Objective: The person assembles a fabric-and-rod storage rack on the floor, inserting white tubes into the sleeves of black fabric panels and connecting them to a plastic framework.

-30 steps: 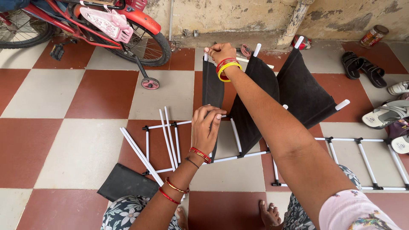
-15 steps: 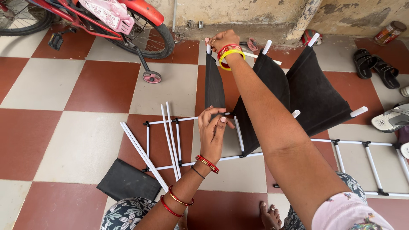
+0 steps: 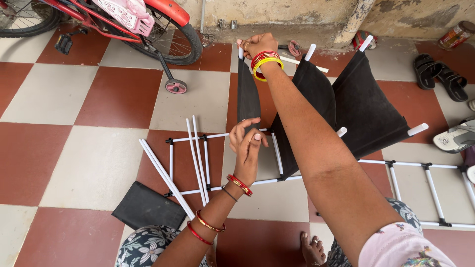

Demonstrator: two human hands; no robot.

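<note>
My right hand (image 3: 258, 46) reaches far forward and is closed on the top end of a white rod that runs through a narrow black fabric panel (image 3: 247, 94). My left hand (image 3: 246, 144) pinches the lower end of that same panel, near the white tube frame (image 3: 208, 148) lying on the floor. Two wider black fabric panels (image 3: 366, 109) on white rods spread out to the right of my arm. Red and yellow bangles ring both wrists.
Loose white rods (image 3: 166, 178) and a folded black cloth (image 3: 148, 207) lie at the lower left. A second white ladder-like frame (image 3: 425, 183) lies at the right. A red bicycle (image 3: 148, 24) stands at the back left. Sandals (image 3: 435, 71) and a tin (image 3: 455, 34) sit at the back right.
The camera has tilted slightly. My left hand has moved up from the floor frame to the panel's lower end and closed its fingers on it. The right hand keeps its hold.
</note>
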